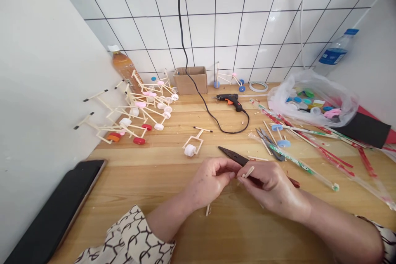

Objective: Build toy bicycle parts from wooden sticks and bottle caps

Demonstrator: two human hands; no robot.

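My right hand (270,187) pinches a short pale wooden stick (248,172) between thumb and fingers. Its fingertips meet those of my left hand (213,181), whose thumb and fingers are pressed together; whatever is between them is hidden. Pliers (233,155) with dark jaws lie just behind and partly under my right hand. Farther back stands a small stick frame (194,142) with a white bottle-cap wheel and a black-tipped crossbar. A short stick piece (208,209) rests on the table beside my left wrist.
Several stick-and-cap models (140,105) crowd the left, before a tea bottle (125,66). A glue gun (230,100) and cardboard box (190,81) are behind. Scissors (272,145), wrapped sticks (305,166) and a bag of caps (278,99) lie right; a phone-like black slab (58,210) is left.
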